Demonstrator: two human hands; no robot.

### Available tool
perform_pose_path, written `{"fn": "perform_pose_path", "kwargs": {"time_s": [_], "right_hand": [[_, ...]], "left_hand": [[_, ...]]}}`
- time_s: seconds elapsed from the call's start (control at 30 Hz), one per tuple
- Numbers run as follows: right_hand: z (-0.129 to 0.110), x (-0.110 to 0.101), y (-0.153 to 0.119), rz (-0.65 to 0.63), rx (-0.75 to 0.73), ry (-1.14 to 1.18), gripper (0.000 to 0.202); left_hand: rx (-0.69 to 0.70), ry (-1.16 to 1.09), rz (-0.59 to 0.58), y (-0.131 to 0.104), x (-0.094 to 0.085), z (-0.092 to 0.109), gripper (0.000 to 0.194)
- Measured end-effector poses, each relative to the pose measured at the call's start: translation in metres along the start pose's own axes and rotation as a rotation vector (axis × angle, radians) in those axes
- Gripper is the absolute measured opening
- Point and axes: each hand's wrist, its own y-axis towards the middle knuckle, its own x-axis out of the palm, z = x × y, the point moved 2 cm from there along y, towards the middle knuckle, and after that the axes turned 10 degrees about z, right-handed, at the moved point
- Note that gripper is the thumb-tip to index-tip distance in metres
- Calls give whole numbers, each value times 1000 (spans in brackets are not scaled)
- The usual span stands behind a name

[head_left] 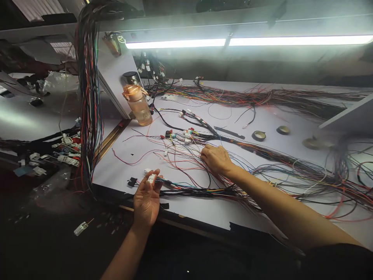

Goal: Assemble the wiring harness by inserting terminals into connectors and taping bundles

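My left hand (147, 198) is at the front edge of the bench, its fingers closed around a white connector (152, 179) with several wires running off to the right. Just left of it lies a black connector (132, 181). Farther right, my right hand (216, 158) is closed over thin loose wires (186, 168) on the white benchtop; its fingertips and what they grip are hidden. Beyond that hand stretches a taped wire harness (233, 142) ending in white, red and black connectors (188, 135). A second dark wire bundle (201, 192) runs along the front edge.
A water bottle (138, 103) stands at the back left. Long wires (87, 97) hang from the shelf beside it. Tape rolls (258, 135) lie toward the back right, near a dark flat blade-like strip (229, 132). More wires (247, 97) lie along the back.
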Motion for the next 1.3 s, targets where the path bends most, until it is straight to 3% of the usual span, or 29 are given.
{"fn": "perform_pose_path", "kwargs": {"time_s": [0.13, 0.23, 0.4, 0.7, 0.8, 0.93, 1.03, 1.17, 1.3], "right_hand": [[16, -8, -5, 6, 72, 49, 22], [35, -14, -13, 48, 139, 245, 20], [58, -30, -30, 233, 166, 773, 22], [94, -57, -64, 512, 376, 1008, 22], [102, -61, -76, 542, 375, 1046, 24], [98, -68, -90, 422, 335, 1052, 36], [94, -69, -100, 355, 347, 993, 35], [90, -60, -117, 358, 343, 847, 31], [77, -44, -143, 345, 134, 567, 28]], "left_hand": [[6, 1, -7, 0, 2, 1, 30], [0, -3, 1, -1, 3, 2, 30], [-9, 11, 22, -1, 4, 2, 33], [33, 29, -10, 2, 2, -1, 30], [43, 46, -3, 2, 4, 0, 30], [51, 65, 6, 1, 9, 5, 28], [85, 87, 1, 2, 11, 11, 26], [95, 156, -4, 2, 7, 17, 29], [138, 226, 7, 1, 1, 23, 26]]}}
